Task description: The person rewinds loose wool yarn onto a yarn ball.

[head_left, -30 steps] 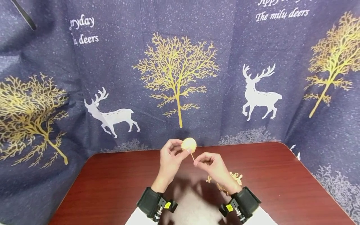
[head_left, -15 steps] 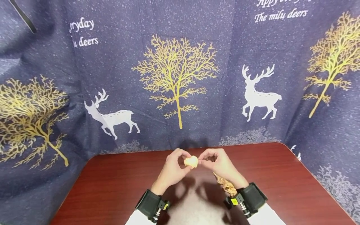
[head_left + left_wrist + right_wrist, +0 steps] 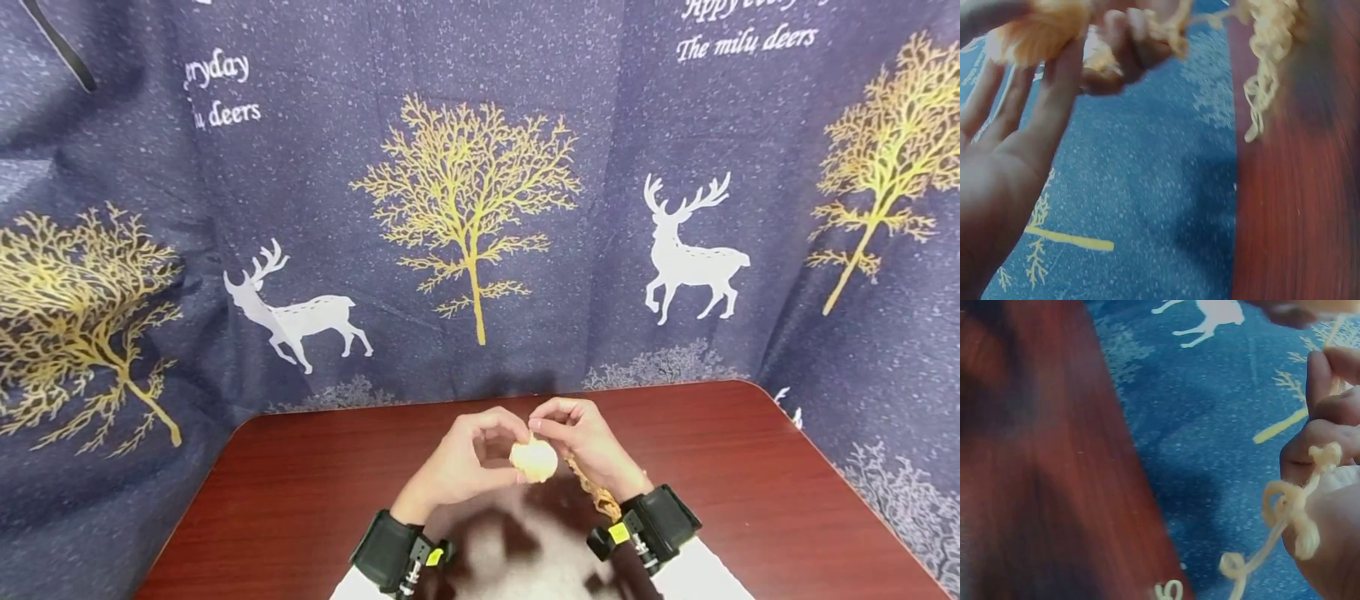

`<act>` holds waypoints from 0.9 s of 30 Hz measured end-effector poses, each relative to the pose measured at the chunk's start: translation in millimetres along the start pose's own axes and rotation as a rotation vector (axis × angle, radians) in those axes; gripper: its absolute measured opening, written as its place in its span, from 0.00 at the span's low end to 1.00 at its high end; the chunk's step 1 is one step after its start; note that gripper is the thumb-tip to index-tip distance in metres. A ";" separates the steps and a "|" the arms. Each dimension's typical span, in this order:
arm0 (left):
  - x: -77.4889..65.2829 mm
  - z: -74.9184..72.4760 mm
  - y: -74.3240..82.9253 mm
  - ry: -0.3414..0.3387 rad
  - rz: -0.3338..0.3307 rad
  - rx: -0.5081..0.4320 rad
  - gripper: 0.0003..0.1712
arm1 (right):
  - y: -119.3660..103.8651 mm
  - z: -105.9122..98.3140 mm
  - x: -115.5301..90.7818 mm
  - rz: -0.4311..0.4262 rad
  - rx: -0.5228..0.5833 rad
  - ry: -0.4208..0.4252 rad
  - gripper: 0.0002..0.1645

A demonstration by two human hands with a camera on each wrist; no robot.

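A small ball of pale yellow yarn (image 3: 534, 462) is held between the thumb and fingers of my left hand (image 3: 465, 462) above the table. The left wrist view shows the wound strands of the yarn ball (image 3: 1041, 31) with my left hand's fingers (image 3: 1054, 119) against it. Close by at the upper right of the ball, my right hand (image 3: 588, 440) pinches the yarn strand between thumb and index finger. Curly, kinked loose yarn (image 3: 1291, 512) trails past the right palm in the right wrist view. More tangled yarn (image 3: 598, 493) shows below the right wrist, partly hidden.
Both hands are over a reddish-brown wooden table (image 3: 315, 483). Behind its far edge hangs a dark blue cloth (image 3: 420, 358) printed with gold trees and white deer. Each wrist wears a black band with a small camera (image 3: 386, 550).
The yarn ball and left hand have moved down, and the ball slightly right. My right hand has gone from below the ball to its upper right, carrying the strand around it.
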State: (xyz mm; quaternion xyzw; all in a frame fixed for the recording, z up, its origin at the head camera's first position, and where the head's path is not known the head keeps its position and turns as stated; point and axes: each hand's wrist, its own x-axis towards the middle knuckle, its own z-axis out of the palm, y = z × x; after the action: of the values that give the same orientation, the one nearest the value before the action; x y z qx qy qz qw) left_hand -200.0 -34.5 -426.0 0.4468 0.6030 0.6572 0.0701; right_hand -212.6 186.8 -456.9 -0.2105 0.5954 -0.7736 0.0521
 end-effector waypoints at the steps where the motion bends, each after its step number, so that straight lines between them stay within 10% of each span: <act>1: 1.6 0.5 1.4 0.046 0.023 -0.022 0.20 | 2.4 0.9 -0.9 -0.005 0.009 -0.015 0.10; 8: 12.8 7.7 0.7 0.540 -0.032 -0.095 0.23 | 8.1 17.0 -7.7 0.007 -0.116 0.107 0.05; 15: 18.7 11.7 -12.9 0.871 -0.143 0.038 0.20 | 10.7 30.8 -13.9 -0.154 -0.649 0.285 0.08; 22: 4.0 -0.6 -28.8 0.636 -0.086 0.744 0.21 | -13.6 31.0 -13.7 -0.224 -0.884 0.185 0.12; 27: -9.1 -7.5 -24.6 0.251 -0.175 0.806 0.20 | -29.5 21.7 -4.8 -0.166 -0.748 0.103 0.08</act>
State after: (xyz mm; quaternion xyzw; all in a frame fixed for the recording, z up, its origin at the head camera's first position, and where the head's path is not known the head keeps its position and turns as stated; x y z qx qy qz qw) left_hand -210.6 -39.2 -450.7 0.3021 0.8511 0.4098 -0.1284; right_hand -194.8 177.4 -425.9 -0.2232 0.8192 -0.5141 -0.1213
